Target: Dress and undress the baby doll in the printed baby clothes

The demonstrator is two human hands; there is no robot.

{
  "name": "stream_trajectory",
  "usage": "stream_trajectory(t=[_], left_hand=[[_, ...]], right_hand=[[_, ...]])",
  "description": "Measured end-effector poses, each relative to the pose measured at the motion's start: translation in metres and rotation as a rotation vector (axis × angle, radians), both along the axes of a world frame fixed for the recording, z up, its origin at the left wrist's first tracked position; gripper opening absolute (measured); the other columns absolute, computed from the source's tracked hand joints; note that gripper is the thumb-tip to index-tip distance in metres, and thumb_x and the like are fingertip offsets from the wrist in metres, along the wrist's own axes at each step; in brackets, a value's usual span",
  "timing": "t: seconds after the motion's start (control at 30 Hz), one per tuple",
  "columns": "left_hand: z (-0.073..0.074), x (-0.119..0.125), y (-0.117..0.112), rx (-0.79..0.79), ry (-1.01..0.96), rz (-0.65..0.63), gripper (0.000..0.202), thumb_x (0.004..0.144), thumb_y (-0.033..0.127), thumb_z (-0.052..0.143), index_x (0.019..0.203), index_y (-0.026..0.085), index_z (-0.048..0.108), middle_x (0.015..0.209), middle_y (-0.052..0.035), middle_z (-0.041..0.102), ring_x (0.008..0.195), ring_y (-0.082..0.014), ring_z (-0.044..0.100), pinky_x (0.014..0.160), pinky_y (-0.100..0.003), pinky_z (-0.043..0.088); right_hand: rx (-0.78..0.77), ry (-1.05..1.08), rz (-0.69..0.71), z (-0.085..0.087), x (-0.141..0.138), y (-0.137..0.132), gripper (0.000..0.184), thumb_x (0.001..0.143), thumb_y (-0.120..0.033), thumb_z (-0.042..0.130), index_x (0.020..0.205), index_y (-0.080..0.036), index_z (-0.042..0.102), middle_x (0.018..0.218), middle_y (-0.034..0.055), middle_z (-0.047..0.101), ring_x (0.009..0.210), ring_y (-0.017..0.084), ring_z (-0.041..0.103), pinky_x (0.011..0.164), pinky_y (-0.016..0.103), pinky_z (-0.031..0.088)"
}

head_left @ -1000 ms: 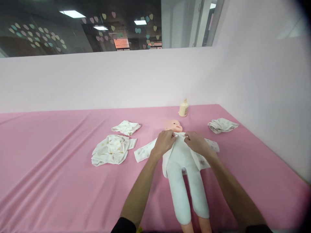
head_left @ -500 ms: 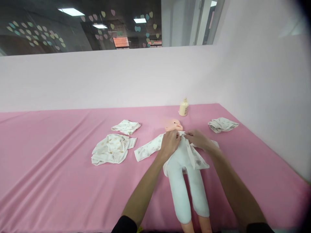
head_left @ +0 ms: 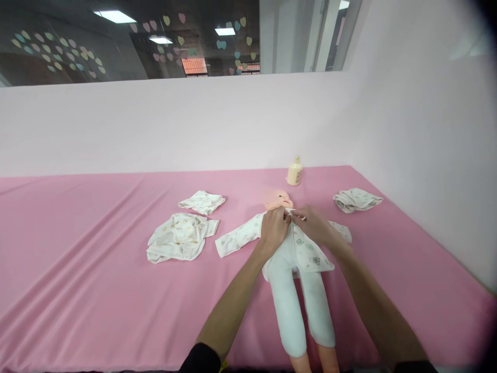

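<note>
A baby doll (head_left: pixel 289 280) with a white cloth body lies on its back, its head away from me. It wears a white printed baby shirt (head_left: pixel 310 253), with the sleeves spread to both sides and the front partly open. Near the doll's neck, my left hand (head_left: pixel 275 228) pinches the shirt's front edge. Close beside it, my right hand (head_left: pixel 313 224) pinches the other front edge at the collar. The fingertips of both hands almost meet, and what exactly lies between them is too small to make out.
A pink sheet (head_left: pixel 97 290) covers the table. To the left lie a folded printed cloth (head_left: pixel 202 202) and a bundled printed garment (head_left: pixel 180 238). Another folded cloth (head_left: pixel 357 200) lies at the right. A cream pump bottle (head_left: pixel 294 172) stands behind the doll, near the white wall (head_left: pixel 174 124).
My right hand has moved slightly left, nearer my left hand. The shirt's right front panel, folded back before, now lies flatter over the doll's belly.
</note>
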State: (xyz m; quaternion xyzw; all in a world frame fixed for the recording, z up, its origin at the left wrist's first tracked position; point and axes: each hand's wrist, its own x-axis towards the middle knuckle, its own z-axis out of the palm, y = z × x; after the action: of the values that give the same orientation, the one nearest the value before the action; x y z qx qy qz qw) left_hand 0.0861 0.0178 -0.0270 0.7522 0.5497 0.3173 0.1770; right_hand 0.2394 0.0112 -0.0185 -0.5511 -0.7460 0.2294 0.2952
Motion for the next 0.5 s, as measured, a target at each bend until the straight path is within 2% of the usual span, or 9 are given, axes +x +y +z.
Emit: stream_trajectory(t=[0.07, 0.13, 0.2, 0.3, 0.4, 0.5], left_hand=[[0.000, 0.000, 0.001, -0.011, -0.049, 0.001, 0.016, 0.088, 0.019, 0.050, 0.075, 0.018, 0.060, 0.081, -0.0020, 0.070, 0.075, -0.0159, 0.059, 0.065, -0.027, 0.032], [-0.002, 0.000, 0.003, -0.025, -0.096, 0.009, 0.017, 0.088, 0.020, 0.051, 0.072, 0.018, 0.059, 0.077, -0.0013, 0.068, 0.071, -0.0146, 0.057, 0.064, -0.027, 0.032], [-0.004, 0.001, 0.006, -0.029, -0.142, 0.021, 0.018, 0.086, 0.020, 0.050, 0.070, 0.018, 0.057, 0.075, -0.0007, 0.067, 0.069, -0.0135, 0.055, 0.063, -0.026, 0.031], [-0.008, 0.000, 0.009, -0.037, -0.204, 0.033, 0.018, 0.085, 0.020, 0.049, 0.069, 0.017, 0.054, 0.075, 0.0000, 0.067, 0.068, -0.0123, 0.054, 0.063, -0.025, 0.032], [-0.011, -0.001, 0.011, -0.053, -0.243, 0.051, 0.018, 0.085, 0.022, 0.049, 0.069, 0.017, 0.055, 0.074, 0.0003, 0.066, 0.066, -0.0118, 0.053, 0.062, -0.024, 0.033], [-0.012, -0.003, 0.014, -0.053, -0.237, 0.068, 0.015, 0.083, 0.019, 0.049, 0.070, 0.017, 0.057, 0.075, 0.0000, 0.067, 0.066, -0.0122, 0.053, 0.061, -0.025, 0.033]], right_hand=[[0.042, -0.012, -0.002, -0.001, -0.001, 0.001, 0.028, 0.091, -0.034, 0.045, 0.080, -0.019, 0.066, 0.095, 0.0056, 0.063, 0.103, 0.021, 0.052, 0.087, 0.032, 0.041], [0.046, -0.003, 0.018, 0.000, -0.001, 0.001, 0.029, 0.093, -0.034, 0.043, 0.086, -0.020, 0.067, 0.101, 0.0059, 0.063, 0.106, 0.021, 0.052, 0.089, 0.032, 0.040], [0.021, 0.011, 0.042, 0.003, -0.003, -0.002, 0.032, 0.095, -0.036, 0.040, 0.082, -0.019, 0.065, 0.093, 0.0042, 0.064, 0.092, 0.019, 0.056, 0.079, 0.029, 0.041], [-0.016, 0.027, 0.027, 0.006, -0.008, -0.007, 0.035, 0.095, -0.038, 0.039, 0.079, -0.019, 0.062, 0.075, 0.0012, 0.060, 0.071, 0.016, 0.053, 0.064, 0.026, 0.037], [-0.005, 0.055, -0.041, 0.003, -0.017, -0.009, 0.032, 0.094, -0.039, 0.040, 0.079, -0.019, 0.060, 0.070, 0.0003, 0.057, 0.066, 0.016, 0.050, 0.062, 0.026, 0.035], [0.049, 0.091, -0.070, -0.002, -0.027, -0.010, 0.029, 0.094, -0.036, 0.039, 0.075, -0.021, 0.055, 0.070, 0.0000, 0.056, 0.067, 0.017, 0.051, 0.065, 0.026, 0.036]])
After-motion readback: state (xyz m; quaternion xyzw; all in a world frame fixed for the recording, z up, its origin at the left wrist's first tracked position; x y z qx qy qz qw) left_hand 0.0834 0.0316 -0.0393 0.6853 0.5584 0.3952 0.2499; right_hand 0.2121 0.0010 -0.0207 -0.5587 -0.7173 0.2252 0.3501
